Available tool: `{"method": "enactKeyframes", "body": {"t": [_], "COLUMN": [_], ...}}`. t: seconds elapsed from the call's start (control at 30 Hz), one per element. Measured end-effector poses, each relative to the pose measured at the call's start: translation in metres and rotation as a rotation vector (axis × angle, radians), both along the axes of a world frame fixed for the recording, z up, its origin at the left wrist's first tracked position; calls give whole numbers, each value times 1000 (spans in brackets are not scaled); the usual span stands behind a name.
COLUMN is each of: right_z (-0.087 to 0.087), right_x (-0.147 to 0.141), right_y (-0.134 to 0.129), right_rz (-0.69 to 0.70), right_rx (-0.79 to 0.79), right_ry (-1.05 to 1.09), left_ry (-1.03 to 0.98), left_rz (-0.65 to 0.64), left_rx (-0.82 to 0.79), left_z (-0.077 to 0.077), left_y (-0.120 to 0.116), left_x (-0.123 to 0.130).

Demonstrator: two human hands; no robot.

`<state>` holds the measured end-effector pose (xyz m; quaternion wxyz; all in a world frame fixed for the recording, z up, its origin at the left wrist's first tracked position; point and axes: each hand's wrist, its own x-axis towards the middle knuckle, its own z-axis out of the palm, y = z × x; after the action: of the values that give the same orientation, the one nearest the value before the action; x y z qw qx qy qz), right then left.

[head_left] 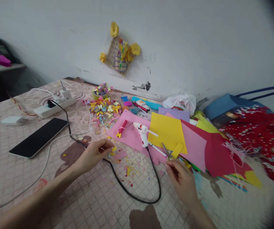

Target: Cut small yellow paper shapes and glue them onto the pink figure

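First, at left, a dark-screened tablet [38, 137] lies near a white power strip [54, 108]. Next, the left hand [95, 152] curls, thumb and fingertips close together beside a yellow scrap [114, 149]; whether it pinches the scrap, I cannot tell. Pink paper [132, 136] bears a white glue gun [142, 135]. Scissors [165, 150] lie at the lower edge of a yellow sheet [166, 128], just beyond the right hand [182, 178], its fingertips bunched, any grip unclear.

Glossy plastic glue gun [143, 136], matt paper [166, 127], metal scissors [165, 148]
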<state>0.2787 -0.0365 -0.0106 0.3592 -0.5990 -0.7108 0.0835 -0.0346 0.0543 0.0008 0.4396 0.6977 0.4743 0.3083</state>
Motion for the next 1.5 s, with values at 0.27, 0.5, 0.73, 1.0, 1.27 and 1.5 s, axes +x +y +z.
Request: {"method": "enactKeyframes", "body": {"t": [0.27,0.5,0.73,1.0,1.27,1.5], "right_z": [4,14,16,13,12,12], "right_x": [-57,-109,-122,-122,-122,-117], "right_y": [2,24,24,20,15,2], "right_rz": [176,357,348,313,315,318], "right_rx": [-226,-408,-327,-329,-317,-379], "right_ry": [264,550,482,537,576,515], "left_ry": [-216,-244,-286,-319,-383,-337], "left_rz": [-63,-147,-169,-188,-237,-240], "left_rx": [-183,-198,-244,-281,-332,-297], "left_z": [4,12,12,11,10,6], "left_y": [-12,-24,-29,-30,-34,-38], "left_x": [6,12,14,13,18,18]}}
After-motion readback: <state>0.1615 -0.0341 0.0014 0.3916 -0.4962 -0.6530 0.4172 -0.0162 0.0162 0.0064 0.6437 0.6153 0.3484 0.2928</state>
